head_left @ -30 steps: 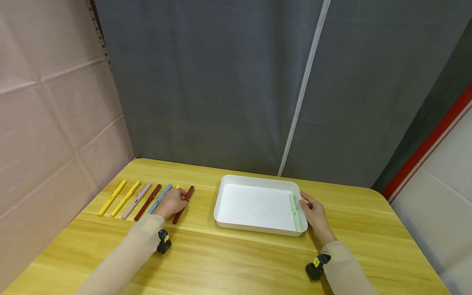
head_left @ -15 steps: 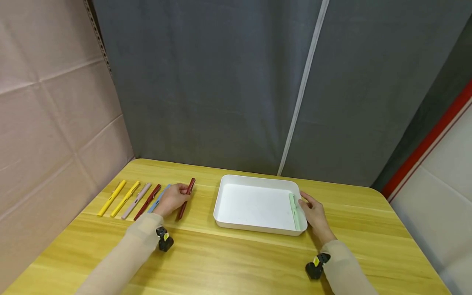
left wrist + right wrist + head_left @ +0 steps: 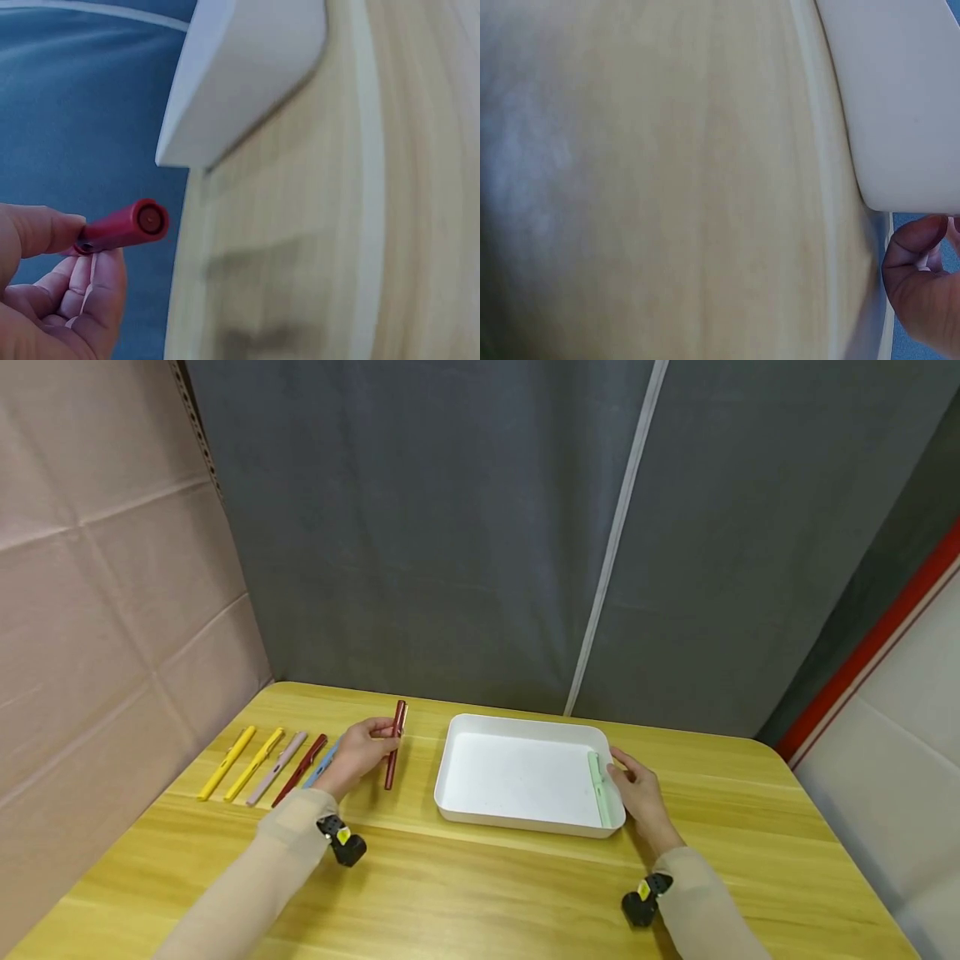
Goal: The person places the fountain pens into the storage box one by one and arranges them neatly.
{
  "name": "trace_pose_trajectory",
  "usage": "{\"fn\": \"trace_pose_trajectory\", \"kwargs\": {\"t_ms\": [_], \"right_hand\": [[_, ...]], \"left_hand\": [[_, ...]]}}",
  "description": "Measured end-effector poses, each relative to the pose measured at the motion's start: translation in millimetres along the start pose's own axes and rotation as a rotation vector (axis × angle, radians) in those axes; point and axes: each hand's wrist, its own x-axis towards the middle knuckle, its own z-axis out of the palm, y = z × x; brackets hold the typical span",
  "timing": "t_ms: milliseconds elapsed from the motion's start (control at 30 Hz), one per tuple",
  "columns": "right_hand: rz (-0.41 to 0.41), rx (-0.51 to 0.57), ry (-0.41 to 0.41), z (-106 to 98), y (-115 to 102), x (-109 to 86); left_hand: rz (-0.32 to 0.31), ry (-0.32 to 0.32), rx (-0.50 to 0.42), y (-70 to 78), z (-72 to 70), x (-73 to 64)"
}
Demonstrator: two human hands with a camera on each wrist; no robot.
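My left hand [image 3: 362, 752] pinches a dark red pen [image 3: 395, 752] between thumb and fingers, raised over the table left of the tray. In the left wrist view the round end of this red pen [image 3: 139, 226] points toward the camera. My right hand [image 3: 640, 797] grips the right rim of a shallow white tray [image 3: 517, 831], its fingertips at the edge. The right wrist view has the bent thumb [image 3: 915, 240] against the wall of the tray [image 3: 900, 112]. A light green pen [image 3: 599, 789] lies inside the tray along its right wall.
Left of my left hand, a slanted row of pens lies on the wooden table [image 3: 465, 893]: two yellow ones, including the outermost yellow pen [image 3: 227, 764], a pale purple pen [image 3: 277, 768], another dark red pen [image 3: 300, 770] and a partly covered blue pen [image 3: 321, 765]. A grey curtain [image 3: 450, 543] hangs behind.
My left hand has lifted the dark red pen off the table and carried it slightly right and away, turning it more upright in view. The right hand and tray stay in place.
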Motion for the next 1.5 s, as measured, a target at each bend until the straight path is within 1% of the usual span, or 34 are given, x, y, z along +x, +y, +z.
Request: {"fn": "trace_pose_trajectory", "kwargs": {"t_ms": [133,367,633,800,967,1100,1267,1500], "right_hand": [[0.0,-0.005,0.004,-0.5,-0.8,-0.2],[0.002,-0.002,0.002,-1.2,-2.9,-1.3],[-0.003,-0.001,0.004,-1.6,-3.2,-1.4],[-0.001,-0.002,0.005,-2.1,-2.5,-1.5],[0.001,-0.005,0.003,-2.1,-1.5,-2.2],[0.02,0.002,-0.003,-1.9,-1.4,-1.9],[0.048,0.02,-0.012,-1.3,-1.1,-1.3],[0.037,0.027,-0.001,-1.4,0.4,-0.5]], "left_hand": [[0.019,-0.001,-0.074,10.0,7.0,-2.1],[0.032,-0.032,-0.219,27.2,23.7,-4.2],[0.043,-0.042,-0.324,45.7,50.9,-8.0],[0.053,-0.031,-0.354,53.8,73.0,-10.4],[0.061,-0.049,-0.375,57.8,95.1,-13.8],[0.053,-0.069,-0.4,60.1,112.2,-15.8],[0.055,-0.092,-0.415,60.4,132.6,-16.7],[0.052,-0.095,-0.422,59.5,155.4,-19.4]]}}
